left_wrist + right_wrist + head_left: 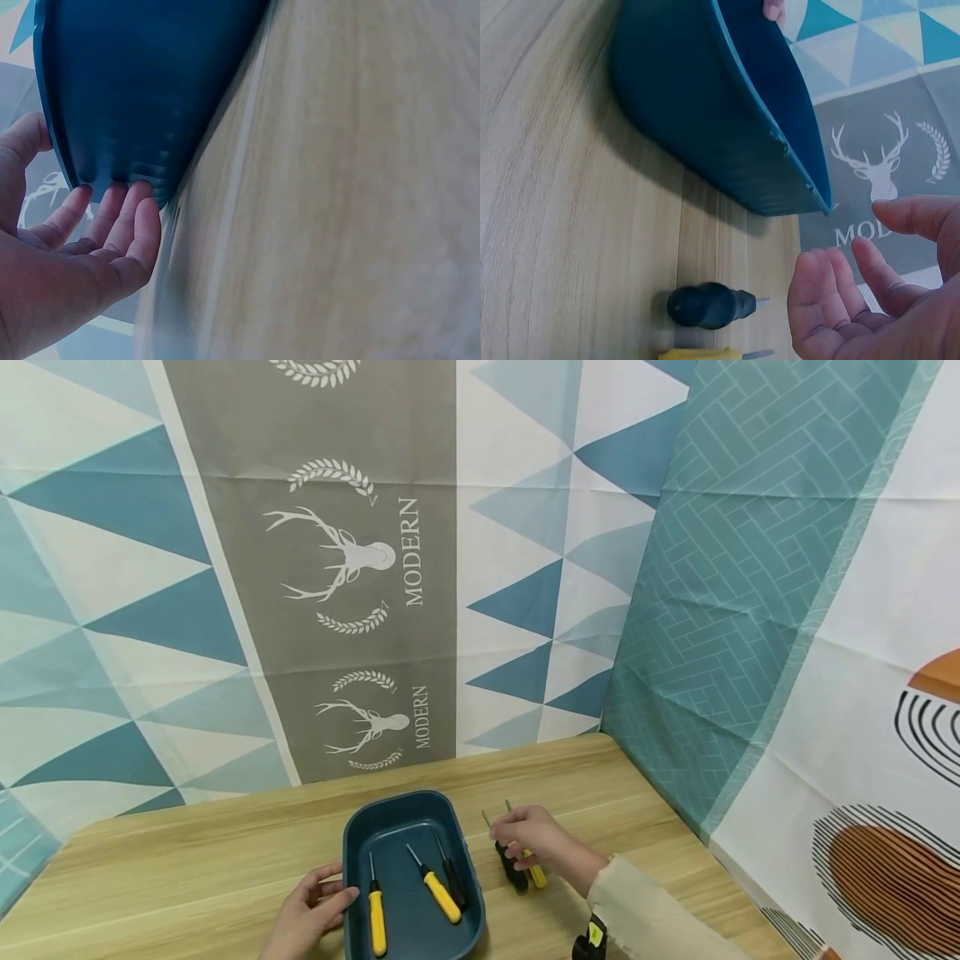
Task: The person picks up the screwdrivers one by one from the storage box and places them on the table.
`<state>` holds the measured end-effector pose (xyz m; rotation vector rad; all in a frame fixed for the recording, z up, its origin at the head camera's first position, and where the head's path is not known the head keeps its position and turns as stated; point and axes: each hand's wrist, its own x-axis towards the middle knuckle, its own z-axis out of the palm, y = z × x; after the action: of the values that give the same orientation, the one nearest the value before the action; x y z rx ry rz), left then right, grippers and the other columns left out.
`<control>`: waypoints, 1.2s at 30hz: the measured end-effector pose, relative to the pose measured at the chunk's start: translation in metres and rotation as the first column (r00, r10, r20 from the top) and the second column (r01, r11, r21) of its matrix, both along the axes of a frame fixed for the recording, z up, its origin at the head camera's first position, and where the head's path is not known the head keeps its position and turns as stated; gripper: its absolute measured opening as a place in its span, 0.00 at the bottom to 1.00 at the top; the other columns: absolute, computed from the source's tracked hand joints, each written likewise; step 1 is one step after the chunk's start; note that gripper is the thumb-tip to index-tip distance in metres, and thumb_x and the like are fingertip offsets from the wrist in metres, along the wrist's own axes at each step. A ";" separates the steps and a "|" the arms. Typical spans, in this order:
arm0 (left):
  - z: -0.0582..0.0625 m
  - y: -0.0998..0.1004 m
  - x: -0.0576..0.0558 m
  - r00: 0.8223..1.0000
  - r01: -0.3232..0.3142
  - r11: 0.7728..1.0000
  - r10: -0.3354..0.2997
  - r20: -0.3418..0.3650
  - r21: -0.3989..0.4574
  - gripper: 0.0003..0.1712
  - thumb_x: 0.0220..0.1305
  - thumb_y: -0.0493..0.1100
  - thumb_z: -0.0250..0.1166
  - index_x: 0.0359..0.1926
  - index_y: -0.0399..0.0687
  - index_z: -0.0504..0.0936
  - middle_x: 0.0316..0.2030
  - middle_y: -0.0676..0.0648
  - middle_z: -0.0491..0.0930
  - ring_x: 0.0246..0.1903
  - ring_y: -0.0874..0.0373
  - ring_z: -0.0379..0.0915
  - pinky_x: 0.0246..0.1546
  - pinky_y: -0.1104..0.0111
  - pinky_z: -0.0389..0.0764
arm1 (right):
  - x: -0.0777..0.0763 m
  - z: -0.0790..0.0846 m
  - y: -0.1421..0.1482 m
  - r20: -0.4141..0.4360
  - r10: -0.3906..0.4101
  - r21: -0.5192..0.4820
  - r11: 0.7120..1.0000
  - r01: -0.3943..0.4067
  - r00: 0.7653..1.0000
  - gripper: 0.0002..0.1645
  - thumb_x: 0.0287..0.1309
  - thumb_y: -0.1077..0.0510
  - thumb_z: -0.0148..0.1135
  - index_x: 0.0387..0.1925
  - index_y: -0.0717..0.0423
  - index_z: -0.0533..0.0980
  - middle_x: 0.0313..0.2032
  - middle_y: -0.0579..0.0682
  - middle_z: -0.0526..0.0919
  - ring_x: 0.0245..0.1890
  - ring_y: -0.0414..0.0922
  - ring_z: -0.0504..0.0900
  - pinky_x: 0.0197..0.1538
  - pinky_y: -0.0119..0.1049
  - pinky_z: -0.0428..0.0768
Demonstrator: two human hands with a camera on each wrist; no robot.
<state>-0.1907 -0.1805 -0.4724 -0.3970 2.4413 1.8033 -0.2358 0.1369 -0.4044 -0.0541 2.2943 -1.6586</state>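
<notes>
A deep blue plastic bin (pixel 468 860) stands on the wooden table. My left hand (pixel 311 906) holds its left rim, thumb over the edge and fingers against the outer wall (pixel 127 112). Inside lie a yellow screwdriver (pixel 377 920) on the left, another yellow screwdriver (pixel 441 896) and a black screwdriver (pixel 453 883) beside it. Right of the bin, a black-handled screwdriver (pixel 709 305) and a yellow-handled screwdriver (pixel 701 354) lie side by side on the table. Over these two hovers my right hand (pixel 536 835), fingers loosely bent and holding nothing; the right wrist view shows it apart from them.
The wooden table (pixel 187 877) runs up to a patterned cloth backdrop (pixel 510 568) behind and a teal cloth (pixel 712 610) at the right. A black wrist device (pixel 592 935) sits by the right sleeve (pixel 645 902).
</notes>
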 end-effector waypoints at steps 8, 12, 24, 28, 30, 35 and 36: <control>0.000 -0.001 0.001 1.000 -0.003 1.000 0.003 0.000 0.006 0.38 0.56 0.51 0.67 0.62 0.36 0.65 0.47 0.36 0.78 0.39 0.55 0.78 0.36 0.61 0.82 | 0.001 0.002 -0.009 0.012 0.024 0.011 1.000 -0.024 1.000 0.17 0.56 0.54 0.61 0.44 0.62 0.76 0.38 0.58 0.79 0.35 0.51 0.80 0.31 0.39 0.81; 0.000 -0.001 0.002 1.000 -0.004 1.000 0.004 0.000 0.010 0.38 0.56 0.51 0.67 0.62 0.35 0.65 0.47 0.36 0.78 0.39 0.54 0.79 0.36 0.60 0.83 | 0.003 0.004 -0.014 0.012 0.026 0.004 1.000 -0.026 1.000 0.15 0.56 0.56 0.61 0.42 0.62 0.76 0.36 0.56 0.79 0.32 0.50 0.79 0.30 0.38 0.81; 0.000 -0.001 0.000 1.000 -0.004 1.000 0.004 0.005 0.007 0.38 0.56 0.51 0.67 0.61 0.36 0.66 0.47 0.36 0.78 0.39 0.55 0.78 0.37 0.60 0.82 | 0.006 0.010 -0.030 0.036 0.061 -0.013 0.998 -0.061 0.997 0.16 0.55 0.56 0.62 0.43 0.62 0.76 0.35 0.54 0.79 0.32 0.49 0.79 0.27 0.34 0.80; 0.000 -0.001 0.001 1.000 -0.004 1.000 0.004 0.006 0.006 0.38 0.55 0.51 0.67 0.61 0.36 0.66 0.47 0.36 0.78 0.39 0.55 0.78 0.36 0.60 0.82 | 0.007 0.009 -0.035 0.057 0.068 -0.024 0.997 -0.067 0.996 0.15 0.55 0.55 0.63 0.42 0.60 0.77 0.37 0.57 0.80 0.32 0.49 0.79 0.29 0.36 0.81; 0.000 -0.001 0.001 1.000 -0.003 1.000 0.003 0.005 0.008 0.38 0.56 0.51 0.67 0.61 0.36 0.66 0.47 0.36 0.78 0.39 0.54 0.78 0.36 0.60 0.82 | 0.007 0.009 -0.038 0.065 0.071 -0.022 0.997 -0.069 0.995 0.15 0.55 0.55 0.63 0.42 0.60 0.77 0.38 0.58 0.80 0.32 0.48 0.79 0.30 0.37 0.81; 0.000 -0.001 0.001 1.000 -0.007 1.000 0.007 0.005 0.008 0.38 0.56 0.51 0.67 0.61 0.36 0.66 0.47 0.35 0.78 0.39 0.54 0.79 0.36 0.60 0.82 | 0.008 0.012 -0.043 0.083 0.081 -0.020 0.997 -0.079 0.993 0.14 0.55 0.56 0.63 0.41 0.58 0.78 0.38 0.58 0.80 0.32 0.47 0.78 0.29 0.37 0.81; -0.001 -0.001 0.001 1.000 -0.006 1.000 0.006 0.005 0.006 0.38 0.56 0.51 0.67 0.61 0.36 0.66 0.47 0.35 0.78 0.39 0.54 0.79 0.36 0.60 0.82 | 0.009 0.012 -0.044 0.086 0.081 -0.023 0.997 -0.080 0.993 0.13 0.55 0.56 0.63 0.41 0.58 0.78 0.38 0.57 0.80 0.32 0.47 0.78 0.28 0.36 0.81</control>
<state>-0.1894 -0.1816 -0.4730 -0.4075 2.4334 1.8096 -0.2272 0.0926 -0.3924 -0.0765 2.1837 -1.6108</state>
